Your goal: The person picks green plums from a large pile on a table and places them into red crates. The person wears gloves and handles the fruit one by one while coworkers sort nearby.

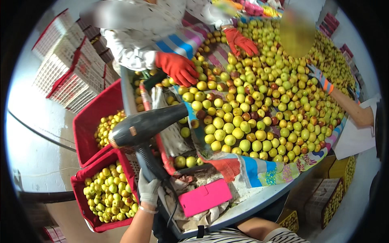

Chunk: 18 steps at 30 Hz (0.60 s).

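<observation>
My left hand [148, 189], in a pale knit glove, grips the handle of a black hair dryer [149, 124]. The dryer's nozzle points up and right, over the near edge of a heap of yellow-green jujubes [231, 129], some with brown patches. My right hand is out of view; only part of a bare arm [258, 229] and a striped sleeve show at the bottom. A bright pink flip phone case [206, 197] lies on crumpled cloth right of my left hand. Beside the heap, under the dryer, is an orange-edged compartment [164, 156] with whitish material and a few jujubes.
Two red-lined crates [79, 197] of jujubes stand left of the table. Stacked white plastic crates [70, 73] rise farther left. Across the table, a person's red-gloved hands [179, 70] touch the fruit; another person's grey-gloved hand [320, 79] reaches in from the right. The dryer's cord [174, 194] hangs down.
</observation>
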{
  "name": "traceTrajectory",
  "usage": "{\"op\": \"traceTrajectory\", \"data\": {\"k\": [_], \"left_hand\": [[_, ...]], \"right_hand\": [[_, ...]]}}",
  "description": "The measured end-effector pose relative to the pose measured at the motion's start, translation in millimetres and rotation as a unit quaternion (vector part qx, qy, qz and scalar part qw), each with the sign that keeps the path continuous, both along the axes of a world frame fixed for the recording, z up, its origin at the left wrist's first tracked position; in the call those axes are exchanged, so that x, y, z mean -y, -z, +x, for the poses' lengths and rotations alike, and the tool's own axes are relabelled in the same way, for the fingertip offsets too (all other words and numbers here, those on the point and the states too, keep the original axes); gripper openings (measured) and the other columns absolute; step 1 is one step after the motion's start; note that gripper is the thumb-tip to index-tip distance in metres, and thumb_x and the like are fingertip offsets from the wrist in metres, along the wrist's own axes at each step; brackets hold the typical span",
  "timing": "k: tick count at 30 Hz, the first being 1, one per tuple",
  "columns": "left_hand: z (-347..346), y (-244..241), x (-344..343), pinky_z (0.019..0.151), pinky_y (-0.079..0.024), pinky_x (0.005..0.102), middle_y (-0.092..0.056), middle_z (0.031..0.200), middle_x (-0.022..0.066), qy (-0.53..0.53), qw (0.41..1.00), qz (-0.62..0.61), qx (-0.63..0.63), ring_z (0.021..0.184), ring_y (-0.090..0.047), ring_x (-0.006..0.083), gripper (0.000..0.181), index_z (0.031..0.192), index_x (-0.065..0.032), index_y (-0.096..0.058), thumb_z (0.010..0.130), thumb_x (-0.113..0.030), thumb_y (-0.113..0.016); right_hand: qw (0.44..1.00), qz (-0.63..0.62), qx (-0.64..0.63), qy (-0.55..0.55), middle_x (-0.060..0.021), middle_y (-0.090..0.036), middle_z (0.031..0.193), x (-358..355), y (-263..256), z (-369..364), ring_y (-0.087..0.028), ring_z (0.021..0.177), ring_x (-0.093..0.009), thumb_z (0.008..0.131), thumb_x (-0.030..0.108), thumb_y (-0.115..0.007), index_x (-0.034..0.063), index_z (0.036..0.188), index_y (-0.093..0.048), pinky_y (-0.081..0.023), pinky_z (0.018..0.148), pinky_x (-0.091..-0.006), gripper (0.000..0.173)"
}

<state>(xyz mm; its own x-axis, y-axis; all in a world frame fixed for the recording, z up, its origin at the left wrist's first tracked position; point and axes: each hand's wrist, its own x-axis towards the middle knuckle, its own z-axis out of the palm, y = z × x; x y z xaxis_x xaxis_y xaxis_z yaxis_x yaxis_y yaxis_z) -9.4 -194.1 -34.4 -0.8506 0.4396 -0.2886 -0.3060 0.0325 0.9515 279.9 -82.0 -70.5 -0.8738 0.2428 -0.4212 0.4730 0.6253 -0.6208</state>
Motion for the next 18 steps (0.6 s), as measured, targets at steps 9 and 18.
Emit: {"op": "traceTrajectory", "data": {"k": [9, 18], "left_hand": [[7, -2, 9, 0.062, -0.048, 0.0222, -0.058, 0.096, 0.0026, -0.02, 1.0, -0.005, 0.009, 0.074, -0.057, 0.0112, 0.058, 0.123, -0.0013, -0.05, 0.066, 0.01, -0.051], [-15, 22, -9, 0.058, -0.048, 0.0247, -0.062, 0.085, 0.0026, 0.027, 0.998, 0.021, -0.044, 0.066, -0.058, 0.014, 0.05, 0.115, -0.0004, -0.055, 0.066, 0.007, -0.055]], "right_hand": [[1.0, -0.028, -0.002, 0.011, -0.019, -0.063, 0.115, -5, 5, 3, -0.06, 0.103, -0.034, 0.09, 0.037, -0.057, 0.0029, 0.12, -0.06, -0.047, 0.092, -0.0383, 0.046], [0.999, 0.022, -0.037, 0.033, -0.0195, -0.063, 0.114, 1, 24, -20, -0.06, 0.103, -0.034, 0.09, 0.036, -0.056, 0.0022, 0.119, -0.06, -0.047, 0.091, -0.0381, 0.044]]}}
